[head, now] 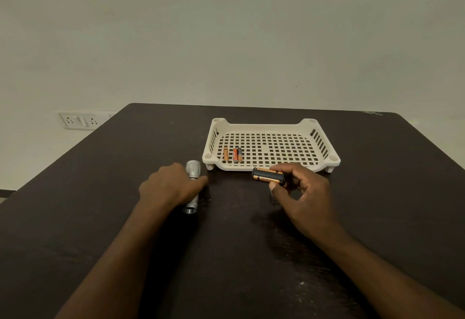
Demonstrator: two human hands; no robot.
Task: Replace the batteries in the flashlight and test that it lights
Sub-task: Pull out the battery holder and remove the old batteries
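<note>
While the left hand (171,187) grips the flashlight (192,187) lying on the surface (125,218) left of the tray (266,127), the right hand (302,192) pinches a battery holder (268,176) just before the tray's front edge; three batteries (234,155) lie inside the tray.

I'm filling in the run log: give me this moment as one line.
left hand: on flashlight, table | right hand: holding battery holder | tray: three batteries

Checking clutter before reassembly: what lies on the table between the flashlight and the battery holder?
Nothing: the head view shows bare dark table between the flashlight under the left hand and the battery holder in the right hand.
</note>
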